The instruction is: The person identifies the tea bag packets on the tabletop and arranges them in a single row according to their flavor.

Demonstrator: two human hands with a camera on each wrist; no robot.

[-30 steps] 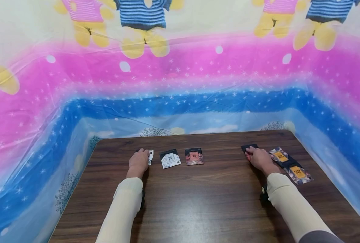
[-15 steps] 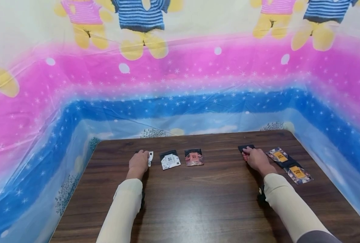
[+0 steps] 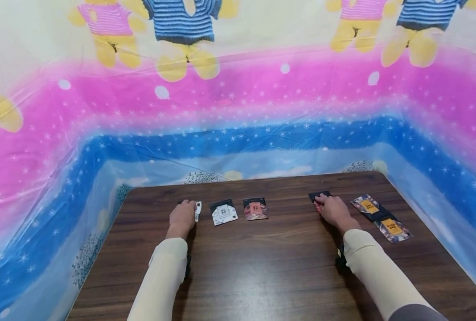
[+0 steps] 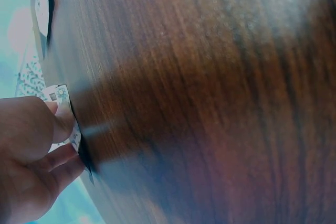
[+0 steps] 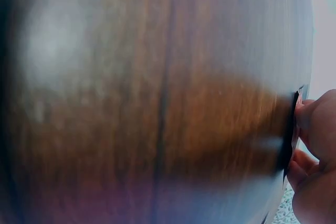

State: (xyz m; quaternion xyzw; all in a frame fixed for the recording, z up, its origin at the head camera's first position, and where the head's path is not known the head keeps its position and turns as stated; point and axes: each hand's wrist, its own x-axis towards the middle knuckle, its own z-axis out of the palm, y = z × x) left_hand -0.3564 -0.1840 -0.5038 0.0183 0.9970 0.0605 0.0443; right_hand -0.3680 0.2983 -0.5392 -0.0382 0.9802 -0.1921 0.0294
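Observation:
My left hand (image 3: 182,216) is at the far left of the table, gripping a white-and-black sachet (image 3: 198,210) that it mostly covers. The left wrist view has the thumb on the face of this sachet (image 4: 62,94) and fingers at its lower edge. Farther right, my right hand (image 3: 336,211) holds a black-and-red sachet (image 3: 319,195) between thumb and fingers, close to the tabletop; the hand hides much of it. Between the hands lie another white-and-black sachet (image 3: 223,212) and a red-and-black sachet (image 3: 256,208), side by side.
Right of my right hand, two sachets with orange labels (image 3: 369,206) (image 3: 392,228) lie in a slanting line. The brown wooden table (image 3: 246,276) ends at a far edge, behind which hangs a printed cloth (image 3: 238,138) that also runs down both sides.
My right hand has slid leftward with the black-and-red sachet, away from the orange-labelled sachets. The left hand has stayed in place on its sachet.

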